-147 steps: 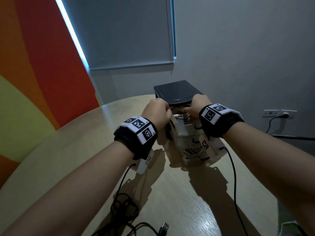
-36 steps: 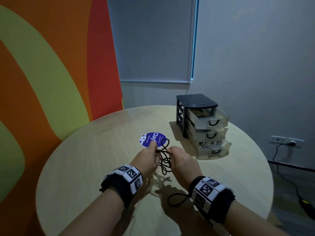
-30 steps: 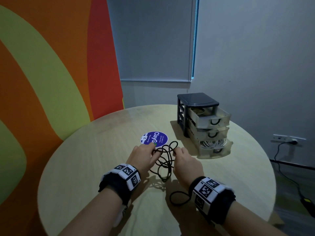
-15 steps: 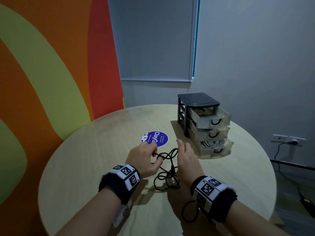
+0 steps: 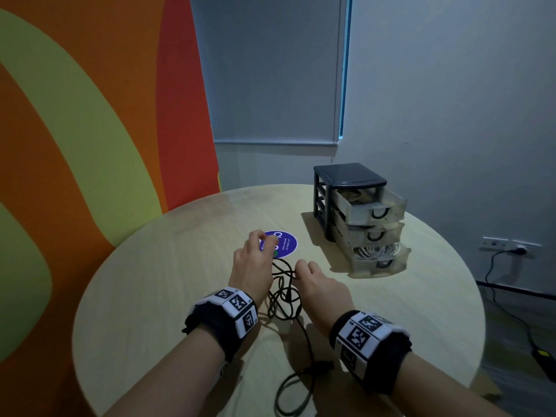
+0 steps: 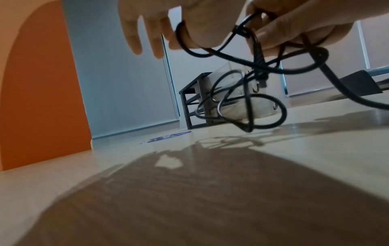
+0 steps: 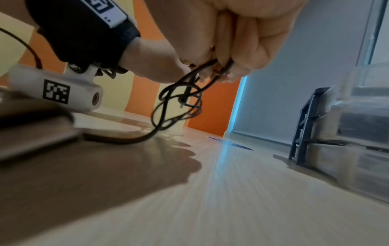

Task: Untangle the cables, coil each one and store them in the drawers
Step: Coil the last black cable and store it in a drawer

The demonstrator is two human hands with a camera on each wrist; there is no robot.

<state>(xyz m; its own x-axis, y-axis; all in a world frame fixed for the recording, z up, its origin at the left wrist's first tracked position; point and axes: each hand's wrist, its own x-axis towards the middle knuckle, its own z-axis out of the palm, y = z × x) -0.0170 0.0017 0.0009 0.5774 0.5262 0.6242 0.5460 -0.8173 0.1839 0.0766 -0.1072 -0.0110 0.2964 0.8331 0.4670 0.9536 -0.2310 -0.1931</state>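
You are looking down at a round pale wooden table (image 5: 168,281) set against an orange and green wall. At its far right stands a small black-framed drawer unit (image 5: 358,212) with three clear drawers, all pulled partly out; the bottom drawer (image 5: 379,256) already holds a coiled white cable (image 5: 376,251). A round purple sticker (image 5: 285,244) lies flat near the table's middle, just beyond your hands. Between your hands hangs a tangled black cable (image 5: 284,299), its loops knotted and lifted just off the table, while its loose tail (image 5: 296,386) trails toward you across the wood. Your left hand (image 5: 254,266) has a loop round the thumb, pinched against a finger, and the other fingers are spread apart and straight. Your right hand (image 5: 322,288) is curled, its fingers (image 7: 229,66) clamped on several strands at once (a plug end (image 6: 262,79) dangles through the knot in the left wrist view). The risk, as it looks from here, is pulling the hands apart while the plug is still threaded through a loop: that would cinch the knot tighter. The trailing tail could also drag and catch under your right wrist, or slide off the near edge.
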